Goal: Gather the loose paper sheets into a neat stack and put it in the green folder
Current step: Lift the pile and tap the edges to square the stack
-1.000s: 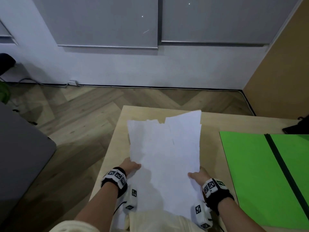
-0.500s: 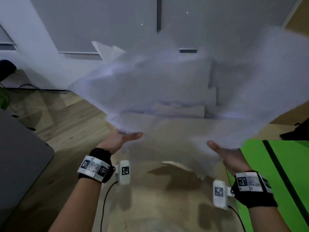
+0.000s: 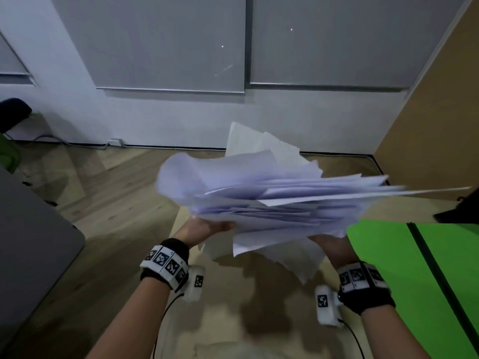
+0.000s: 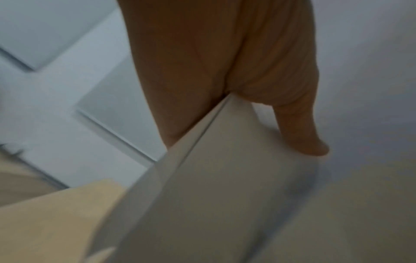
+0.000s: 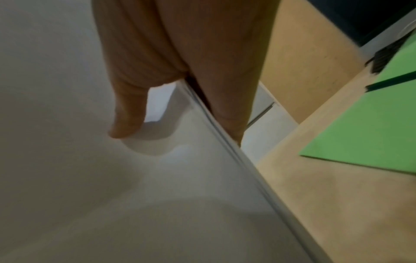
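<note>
I see my left hand [image 3: 204,228] and right hand [image 3: 334,248] each pinching a side edge of the paper sheets [image 3: 272,200], thumb on top and fingers beneath, holding the bundle in the air above the tabletop [image 3: 228,294]. The sheets are fanned and uneven, long axis running left to right, near edge sagging, corners sticking out far and right. The open green folder [image 3: 404,268] lies flat on the right of the tabletop, just beside my right hand. Beyond the far edge are wood floor [image 3: 103,193] and a white wall [image 3: 155,120].
</note>
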